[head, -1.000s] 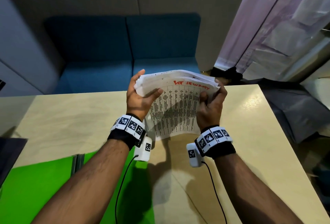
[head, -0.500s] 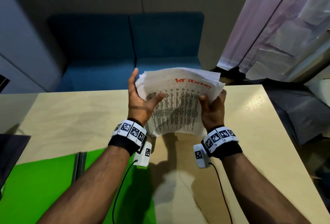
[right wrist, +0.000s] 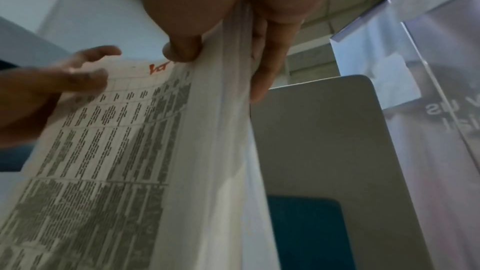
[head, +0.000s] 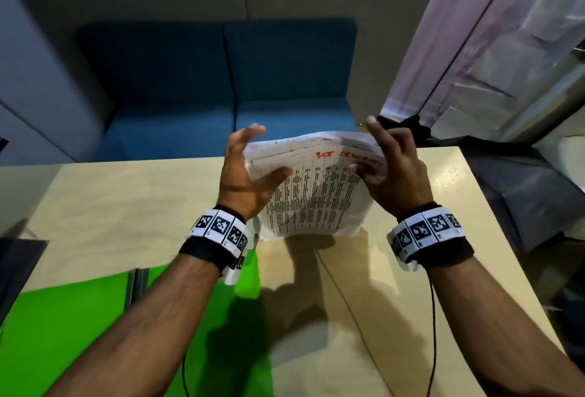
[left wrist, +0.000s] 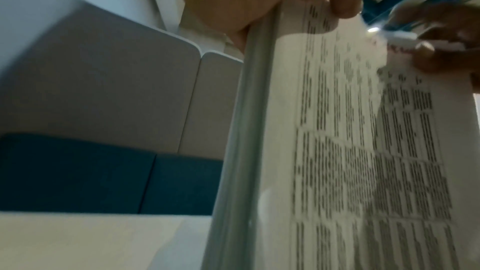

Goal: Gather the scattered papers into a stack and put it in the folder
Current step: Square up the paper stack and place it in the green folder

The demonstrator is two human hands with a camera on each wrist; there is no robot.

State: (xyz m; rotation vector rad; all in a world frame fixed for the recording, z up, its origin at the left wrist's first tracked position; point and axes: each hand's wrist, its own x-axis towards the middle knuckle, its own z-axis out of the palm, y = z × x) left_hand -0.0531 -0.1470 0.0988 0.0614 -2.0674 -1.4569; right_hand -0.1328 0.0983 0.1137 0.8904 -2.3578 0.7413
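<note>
I hold the paper stack [head: 311, 194] upright in the centre of the head frame, its lower edge at or just above the desk [head: 120, 206]; I cannot tell which. My left hand [head: 245, 175] takes the left edge, thumb on the printed front, fingers behind. My right hand [right wrist: 228, 13] pinches the right edge near the top, thumb in front and fingers at the back; the index finger sticks up free.

I judge the stack light but floppy: thin sheets, top edges not flush and fanned a bit, so single pages can slip out. Best hold is both side edges approx. in the middle, w/ firm pressure, then tap the bottom edge on the desk to square it.

The green folder [head: 63, 333] lies open and flat at the lower left of the frame, near my left forearm. I see no sheets in it, but part of it is hidden by the arm.
</note>
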